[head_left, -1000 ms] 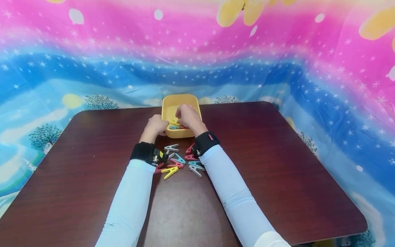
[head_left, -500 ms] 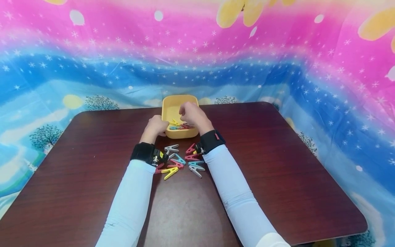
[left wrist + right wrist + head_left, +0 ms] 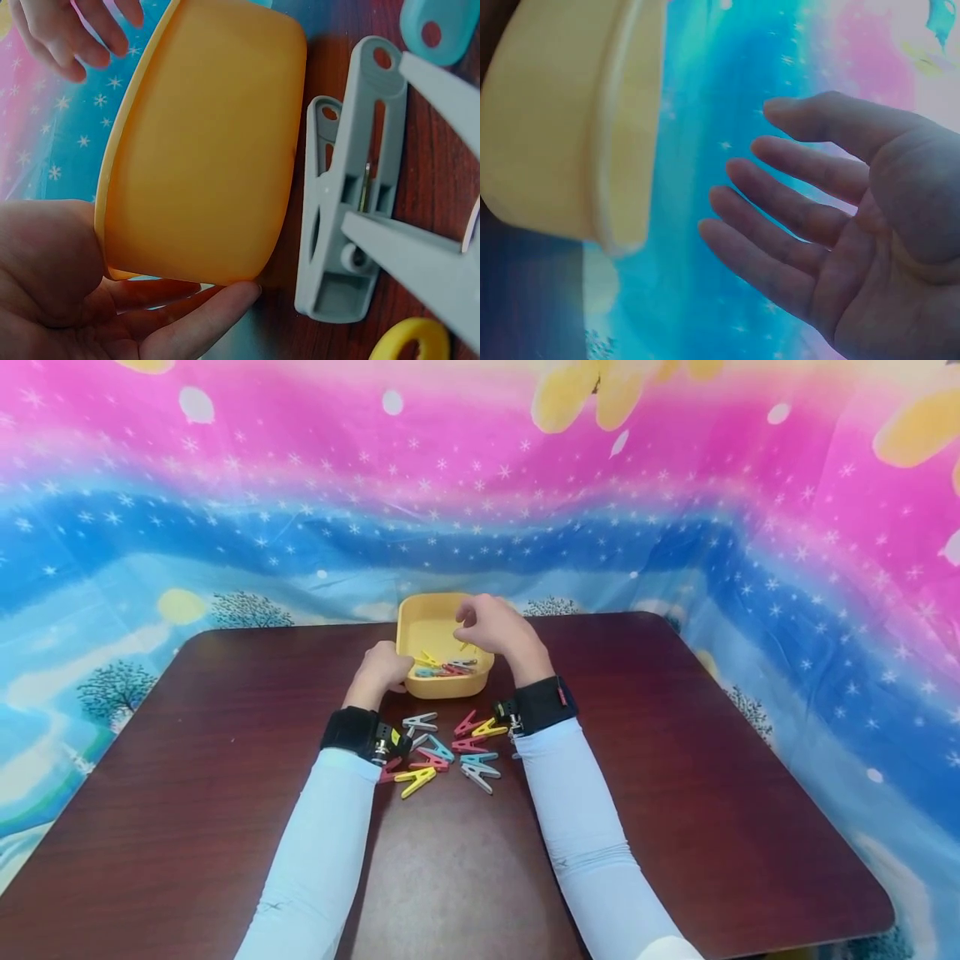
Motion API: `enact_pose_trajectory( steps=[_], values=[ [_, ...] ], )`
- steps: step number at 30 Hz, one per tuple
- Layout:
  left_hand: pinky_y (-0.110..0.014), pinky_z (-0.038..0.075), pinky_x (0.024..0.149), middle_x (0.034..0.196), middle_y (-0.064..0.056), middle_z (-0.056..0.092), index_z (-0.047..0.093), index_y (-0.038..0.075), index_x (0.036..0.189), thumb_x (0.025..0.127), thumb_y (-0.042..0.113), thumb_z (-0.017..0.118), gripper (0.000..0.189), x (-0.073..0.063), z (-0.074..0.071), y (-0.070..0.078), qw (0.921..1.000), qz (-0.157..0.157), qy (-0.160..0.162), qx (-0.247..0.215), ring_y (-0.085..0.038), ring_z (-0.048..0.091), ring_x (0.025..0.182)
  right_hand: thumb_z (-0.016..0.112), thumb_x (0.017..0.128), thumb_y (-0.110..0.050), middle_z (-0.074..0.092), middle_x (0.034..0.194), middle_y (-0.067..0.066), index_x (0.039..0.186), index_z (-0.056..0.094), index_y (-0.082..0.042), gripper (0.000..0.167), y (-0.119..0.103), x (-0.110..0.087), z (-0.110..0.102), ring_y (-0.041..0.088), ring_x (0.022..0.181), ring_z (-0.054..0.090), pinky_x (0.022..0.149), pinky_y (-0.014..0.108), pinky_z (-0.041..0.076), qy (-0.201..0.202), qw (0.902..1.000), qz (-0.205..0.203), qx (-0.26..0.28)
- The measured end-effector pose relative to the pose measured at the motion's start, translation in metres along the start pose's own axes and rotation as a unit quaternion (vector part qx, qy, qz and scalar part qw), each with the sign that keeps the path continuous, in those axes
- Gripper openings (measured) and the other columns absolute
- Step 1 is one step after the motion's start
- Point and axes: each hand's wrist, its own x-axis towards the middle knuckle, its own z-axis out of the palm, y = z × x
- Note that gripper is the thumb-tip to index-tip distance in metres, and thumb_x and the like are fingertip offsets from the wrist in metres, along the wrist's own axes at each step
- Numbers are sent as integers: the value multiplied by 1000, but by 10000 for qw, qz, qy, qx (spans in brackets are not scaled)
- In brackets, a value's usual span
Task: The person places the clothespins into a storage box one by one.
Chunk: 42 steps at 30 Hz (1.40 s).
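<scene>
My left hand grips the near left side of a yellow plastic box, its thumb at the rim and fingers against the outer wall. Several clothespins in yellow, blue, red and grey lie inside, toward the box's near end. Over the box's right rim hangs my right hand. In the right wrist view its loosely bent fingers are spread and hold nothing. The left wrist view shows a grey clothespin on the table beside the box.
On the brown table, several more clothespins lie in front of the box, among them a yellow one, a blue one and a grey one. A patterned cloth hangs behind and to the sides.
My right hand has moved from inside the box up and right to over its right rim, its fingers loosened. More clothespins now show in the box. The left hand keeps its grip.
</scene>
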Motion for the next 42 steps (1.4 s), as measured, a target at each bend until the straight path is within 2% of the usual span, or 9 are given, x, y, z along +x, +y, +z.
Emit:
enact_pose_trajectory(
  steps=[5,8,12,17,19,24,27,34,42],
  values=[
    [-45,67,99,138,-24,65,51,-5,148,110,16,51,44,-2,3,2,10000,2,-38,12,-37,73,120,69,104,-22,71,140,16,142,65,-6,41,7,-19,-17,32,132,67,111,47,59,-166,9995,-86,-240],
    [-45,67,99,138,-24,65,51,-5,149,110,17,51,45,-3,4,4,10000,46,-68,-3,-37,73,121,71,102,-19,71,136,17,141,66,-4,42,14,-31,-25,32,127,67,109,48,59,-302,9975,-207,-603],
    [-46,67,99,137,-24,65,51,-4,149,109,17,51,45,-3,3,5,10000,11,-32,18,-37,73,120,76,99,-17,72,130,16,140,68,-6,42,24,-47,-30,31,116,67,104,48,59,-726,9905,-279,-1131],
    [-46,67,99,138,-25,65,50,-5,150,109,16,51,46,-3,1,3,10000,-29,-17,17,-38,73,121,82,96,-15,70,139,16,142,68,-13,48,32,-62,-28,31,122,66,108,50,58,-1454,9778,-21,-1507],
    [-46,67,100,139,-25,65,50,-5,150,109,16,51,46,-4,1,2,10000,-28,-7,12,-38,73,121,83,94,-13,70,138,14,138,71,-14,46,34,-63,-24,30,120,66,104,49,60,-1725,9720,19,-1594],
    [-46,66,101,140,-25,64,49,-4,151,110,17,50,46,-4,1,0,10000,-51,16,25,-38,73,123,85,90,-5,75,119,6,116,79,-16,28,42,-59,-12,26,103,65,89,39,61,-2343,9571,67,-1704],
    [-46,66,101,141,-26,64,49,-5,151,110,17,49,46,-5,1,0,10000,-48,20,54,-38,72,123,88,87,-4,73,116,3,109,80,-17,27,47,-56,-6,25,101,64,86,37,59,-2586,9505,166,-1713],
    [-46,66,101,140,-25,65,51,-4,149,110,16,50,44,-3,1,1,10000,-26,-25,47,-38,72,123,90,83,-6,71,110,3,104,78,-20,28,51,-53,8,24,96,62,78,34,56,-2833,9403,342,-1854],
    [-46,66,101,139,-24,65,51,-4,148,109,16,50,43,-1,2,1,10000,-9,-12,21,-37,72,122,87,85,-3,69,96,2,90,77,-21,21,52,-49,19,22,83,60,68,31,52,-2719,9400,470,-2005]
  ],
)
